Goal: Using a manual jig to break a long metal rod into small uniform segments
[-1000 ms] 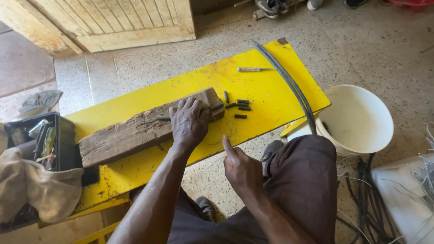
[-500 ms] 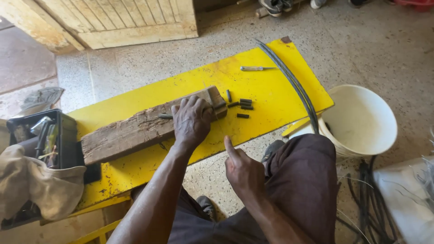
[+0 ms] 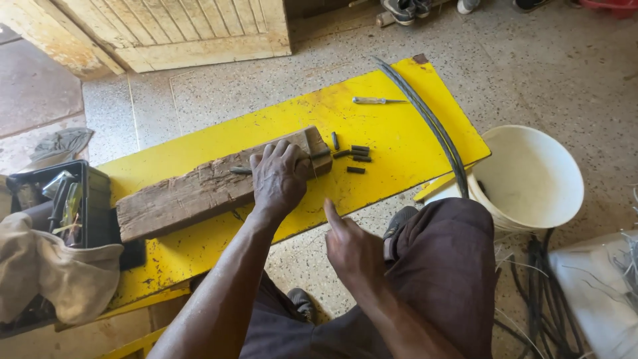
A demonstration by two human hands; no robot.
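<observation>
A weathered wooden block (image 3: 179, 196) lies on a yellow board (image 3: 392, 143). My left hand (image 3: 279, 178) presses down on the block's right half, fingers curled over a thin dark rod (image 3: 240, 171) that runs along the top of the wood. Its ends stick out on either side of the hand. Several short dark cut pieces (image 3: 357, 154) lie on the board just right of the block. My right hand (image 3: 352, 247) hovers by my knee with the thumb raised; its fingers are hidden, and nothing shows in it.
A long dark cable (image 3: 432, 123) curves across the board's right end. A small metal tool (image 3: 372, 100) lies beyond the cut pieces. A white bucket (image 3: 531, 179) stands at the right, with loose cables (image 3: 541, 286) beside it. A black toolbox (image 3: 60, 203) and cloth (image 3: 46, 276) sit at the left.
</observation>
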